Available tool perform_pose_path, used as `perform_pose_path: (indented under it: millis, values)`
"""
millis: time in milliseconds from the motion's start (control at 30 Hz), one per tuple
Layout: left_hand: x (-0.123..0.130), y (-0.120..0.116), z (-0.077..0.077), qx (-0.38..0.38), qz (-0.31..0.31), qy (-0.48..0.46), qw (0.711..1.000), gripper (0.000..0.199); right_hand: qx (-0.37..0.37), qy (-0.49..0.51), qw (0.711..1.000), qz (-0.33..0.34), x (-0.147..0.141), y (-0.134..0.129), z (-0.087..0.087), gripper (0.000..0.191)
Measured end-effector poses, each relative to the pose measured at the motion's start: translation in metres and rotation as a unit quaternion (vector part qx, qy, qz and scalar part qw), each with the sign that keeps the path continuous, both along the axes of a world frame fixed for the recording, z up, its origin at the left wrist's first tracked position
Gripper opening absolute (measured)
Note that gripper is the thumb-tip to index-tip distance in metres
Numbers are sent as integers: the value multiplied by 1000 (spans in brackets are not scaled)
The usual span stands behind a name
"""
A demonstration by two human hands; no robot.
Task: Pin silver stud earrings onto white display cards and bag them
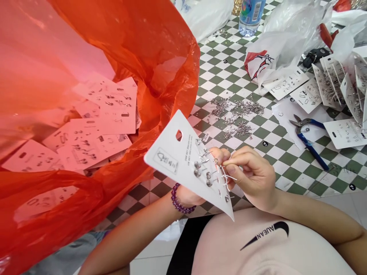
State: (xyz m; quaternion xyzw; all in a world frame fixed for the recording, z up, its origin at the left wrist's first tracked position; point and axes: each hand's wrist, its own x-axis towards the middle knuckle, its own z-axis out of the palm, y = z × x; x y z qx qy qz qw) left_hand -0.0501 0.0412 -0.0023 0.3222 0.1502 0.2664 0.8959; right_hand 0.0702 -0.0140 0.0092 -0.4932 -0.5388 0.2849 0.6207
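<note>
A white earring card is tilted in front of me, its back side showing with several metal posts and round backings on it. My left hand, with a purple bead bracelet at the wrist, holds the card from behind; most of its fingers are hidden by the card, and a fingertip shows at the right edge. At that edge my right hand pinches a small metal piece beside some thin white strands. Small metal parts lie in loose piles on the checkered table beyond my hands.
On the left a large red plastic bag gapes open around several earring cards. To the right are blue-handled pliers and more cards. Behind stand a water bottle and crumpled clear bags.
</note>
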Motion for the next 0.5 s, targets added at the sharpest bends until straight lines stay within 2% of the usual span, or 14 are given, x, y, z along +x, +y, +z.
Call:
perform_pose_path:
  millis: [133, 233, 400, 500]
  values:
    - [-4, -1, -7, -65, -16, -119, 991, 17, -16, 20, 1000, 4, -1, -2, -1, 11]
    - [-6, -1, -11, -81, -29, -132, 988, 14, -4, 13, 1000, -2, -1, -1, -1, 14]
    - [-6, 5, -8, -93, -55, -138, 984, 23, 16, 0, 1000, -4, 0, -1, -1, 15]
    - [-2, 4, -2, -66, -59, -78, 993, 30, 19, -28, 999, -15, 1, -1, -2, 13]
